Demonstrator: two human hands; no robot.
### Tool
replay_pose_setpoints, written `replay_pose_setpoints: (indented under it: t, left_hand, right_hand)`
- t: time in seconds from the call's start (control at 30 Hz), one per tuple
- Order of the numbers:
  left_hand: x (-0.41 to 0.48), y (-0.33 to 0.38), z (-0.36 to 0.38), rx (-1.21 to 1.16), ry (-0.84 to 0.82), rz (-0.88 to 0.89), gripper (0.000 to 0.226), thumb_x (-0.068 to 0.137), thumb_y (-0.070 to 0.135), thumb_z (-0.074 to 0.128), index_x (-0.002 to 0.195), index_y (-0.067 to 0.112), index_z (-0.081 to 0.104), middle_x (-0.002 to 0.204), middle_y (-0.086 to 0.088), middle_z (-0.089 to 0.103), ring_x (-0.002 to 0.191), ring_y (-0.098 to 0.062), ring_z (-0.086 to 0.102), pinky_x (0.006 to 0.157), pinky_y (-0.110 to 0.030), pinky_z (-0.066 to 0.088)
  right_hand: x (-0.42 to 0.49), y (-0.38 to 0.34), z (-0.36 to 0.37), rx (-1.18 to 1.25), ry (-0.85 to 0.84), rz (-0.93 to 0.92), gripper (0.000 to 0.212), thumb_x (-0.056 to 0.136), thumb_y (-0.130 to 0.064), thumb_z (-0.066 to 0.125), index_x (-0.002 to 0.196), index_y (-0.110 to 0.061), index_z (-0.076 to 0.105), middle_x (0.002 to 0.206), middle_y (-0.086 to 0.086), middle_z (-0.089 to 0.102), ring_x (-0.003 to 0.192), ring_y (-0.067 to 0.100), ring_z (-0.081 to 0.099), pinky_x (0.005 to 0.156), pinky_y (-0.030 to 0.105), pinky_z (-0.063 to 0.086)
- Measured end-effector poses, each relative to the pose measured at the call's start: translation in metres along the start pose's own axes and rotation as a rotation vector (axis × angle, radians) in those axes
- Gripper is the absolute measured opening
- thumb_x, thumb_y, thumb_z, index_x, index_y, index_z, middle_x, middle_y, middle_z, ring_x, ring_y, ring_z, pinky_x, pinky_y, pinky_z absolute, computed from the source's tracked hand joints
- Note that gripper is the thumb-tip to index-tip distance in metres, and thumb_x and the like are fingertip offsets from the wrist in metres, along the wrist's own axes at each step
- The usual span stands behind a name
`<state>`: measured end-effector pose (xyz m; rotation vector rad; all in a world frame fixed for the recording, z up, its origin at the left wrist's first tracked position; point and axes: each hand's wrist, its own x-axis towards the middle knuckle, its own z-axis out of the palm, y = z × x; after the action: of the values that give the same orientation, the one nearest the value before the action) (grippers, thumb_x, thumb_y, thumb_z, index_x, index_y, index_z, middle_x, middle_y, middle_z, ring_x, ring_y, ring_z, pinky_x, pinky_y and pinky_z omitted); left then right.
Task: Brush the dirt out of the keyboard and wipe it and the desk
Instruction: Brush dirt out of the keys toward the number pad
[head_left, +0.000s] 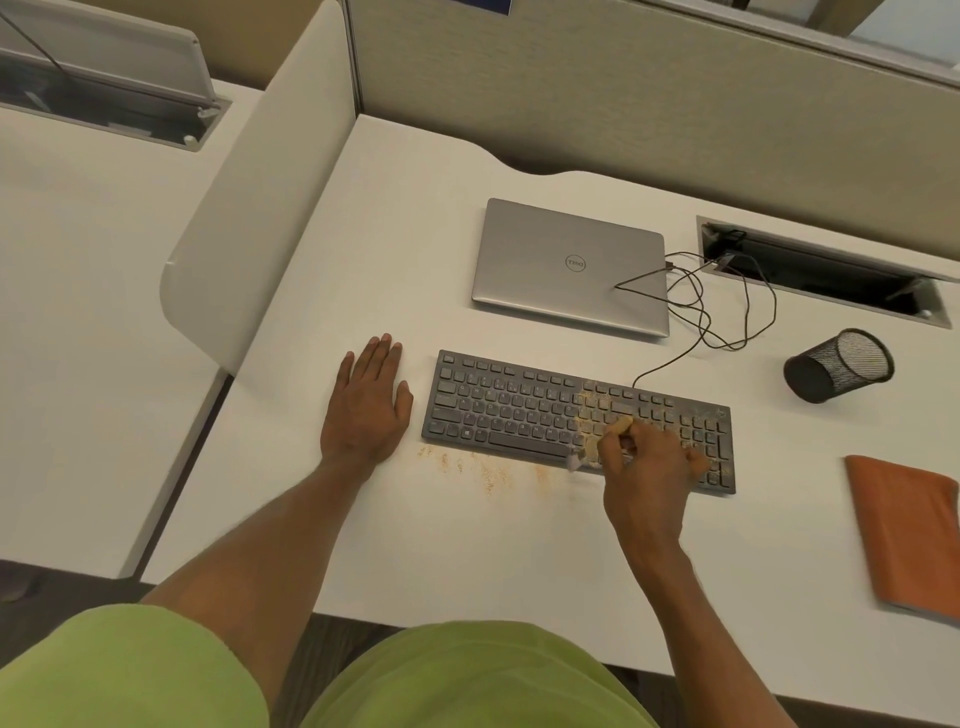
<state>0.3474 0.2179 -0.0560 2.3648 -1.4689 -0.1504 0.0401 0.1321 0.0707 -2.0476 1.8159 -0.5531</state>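
Note:
A dark keyboard (519, 410) lies on the white desk (395, 540). Tan dirt (597, 402) covers its right-middle keys, and more dirt (488, 475) is strewn on the desk along its front edge. My right hand (647, 480) grips a small brush (618, 427) with a wooden handle; its pale bristles (575, 461) touch the keyboard's front edge. My left hand (366, 405) rests flat on the desk just left of the keyboard, fingers straight. An orange cloth (909, 530) lies folded at the right.
A closed silver laptop (569, 267) sits behind the keyboard, with thin cables (727, 306) looping to a cable slot (826, 270). A black mesh pen cup (836, 366) lies on its side at right. A partition (249, 208) borders the desk's left.

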Motion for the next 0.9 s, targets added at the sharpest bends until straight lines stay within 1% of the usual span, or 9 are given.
replay_pose_setpoints:
  t: [0.17, 0.3, 0.4, 0.43, 0.5, 0.6, 0.77, 0.83, 0.9]
  left_hand:
    - [0.000, 0.001, 0.000, -0.003, 0.003, 0.002, 0.064, 0.104, 0.036, 0.031, 0.163, 0.011, 0.034, 0.170, -0.006, 0.031, 0.160, -0.017, 0.021, 0.132, -0.044, 0.013]
    - [0.000, 0.001, 0.000, -0.012, 0.006, 0.002, 0.064, 0.104, 0.036, 0.032, 0.163, 0.011, 0.035, 0.170, -0.006, 0.031, 0.160, -0.017, 0.022, 0.132, -0.044, 0.014]
    - [0.000, 0.002, 0.000, -0.008, 0.004, 0.000, 0.064, 0.104, 0.036, 0.031, 0.163, 0.012, 0.033, 0.171, -0.006, 0.030, 0.160, -0.017, 0.021, 0.132, -0.044, 0.014]
    - [0.000, 0.001, 0.000, -0.008, 0.002, -0.003, 0.064, 0.104, 0.036, 0.031, 0.163, 0.012, 0.033, 0.171, -0.005, 0.030, 0.160, -0.017, 0.021, 0.132, -0.043, 0.013]
    - [0.000, 0.001, -0.001, -0.010, -0.001, -0.004, 0.064, 0.104, 0.036, 0.031, 0.164, 0.012, 0.032, 0.171, -0.005, 0.029, 0.160, -0.016, 0.020, 0.132, -0.043, 0.012]
    - [0.000, 0.002, -0.001, -0.003, -0.004, -0.002, 0.064, 0.104, 0.036, 0.031, 0.164, 0.012, 0.033, 0.171, -0.005, 0.029, 0.160, -0.016, 0.019, 0.132, -0.043, 0.012]
    - [0.000, 0.001, -0.001, 0.002, -0.007, -0.001, 0.064, 0.104, 0.036, 0.030, 0.164, 0.012, 0.032, 0.171, -0.005, 0.028, 0.160, -0.016, 0.019, 0.132, -0.043, 0.012]
    - [0.000, 0.001, -0.001, 0.002, -0.007, -0.002, 0.064, 0.104, 0.036, 0.030, 0.164, 0.012, 0.032, 0.171, -0.005, 0.028, 0.160, -0.016, 0.019, 0.132, -0.044, 0.012]
    - [0.000, 0.001, -0.001, 0.002, -0.004, -0.001, 0.064, 0.104, 0.036, 0.030, 0.164, 0.012, 0.032, 0.171, -0.005, 0.029, 0.160, -0.016, 0.020, 0.132, -0.044, 0.013]
  right_hand:
    - [-0.001, 0.002, -0.001, 0.057, 0.059, 0.000, 0.020, 0.101, -0.020, 0.059, 0.082, -0.027, 0.063, 0.076, -0.005, 0.061, 0.083, 0.021, 0.054, 0.098, 0.053, 0.030]
    - [-0.002, 0.004, -0.002, 0.021, 0.000, -0.020, 0.024, 0.100, -0.020, 0.059, 0.077, -0.027, 0.063, 0.074, -0.005, 0.063, 0.084, 0.021, 0.054, 0.095, 0.047, 0.029]
    - [0.000, 0.006, -0.005, 0.094, 0.010, -0.037, 0.022, 0.101, -0.020, 0.059, 0.082, -0.028, 0.061, 0.079, -0.007, 0.063, 0.087, 0.021, 0.056, 0.097, 0.048, 0.031]
    - [0.001, 0.005, -0.005, 0.128, 0.004, -0.066, 0.019, 0.102, -0.020, 0.060, 0.087, -0.030, 0.062, 0.083, -0.009, 0.064, 0.090, 0.019, 0.056, 0.098, 0.048, 0.032]
    - [0.005, 0.001, -0.003, 0.162, -0.045, -0.154, 0.019, 0.099, -0.016, 0.064, 0.093, -0.034, 0.066, 0.092, -0.017, 0.066, 0.097, 0.011, 0.056, 0.094, 0.038, 0.026]
    - [0.009, -0.003, 0.002, 0.140, -0.119, -0.243, 0.024, 0.095, -0.009, 0.067, 0.092, -0.032, 0.071, 0.091, -0.024, 0.066, 0.096, 0.001, 0.052, 0.086, 0.032, 0.019]
    - [0.014, 0.007, -0.001, -0.162, -0.061, -0.183, 0.030, 0.094, -0.001, 0.064, 0.089, -0.030, 0.067, 0.091, -0.012, 0.068, 0.094, 0.015, 0.050, 0.089, 0.040, 0.021]
    - [0.013, 0.006, -0.005, -0.173, -0.035, -0.172, 0.030, 0.094, 0.001, 0.064, 0.090, -0.029, 0.068, 0.093, -0.011, 0.068, 0.097, 0.019, 0.051, 0.093, 0.045, 0.025]
    - [0.013, 0.001, -0.006, -0.062, -0.043, -0.167, 0.027, 0.094, -0.002, 0.066, 0.090, -0.028, 0.070, 0.091, -0.014, 0.067, 0.095, 0.015, 0.050, 0.088, 0.038, 0.020]
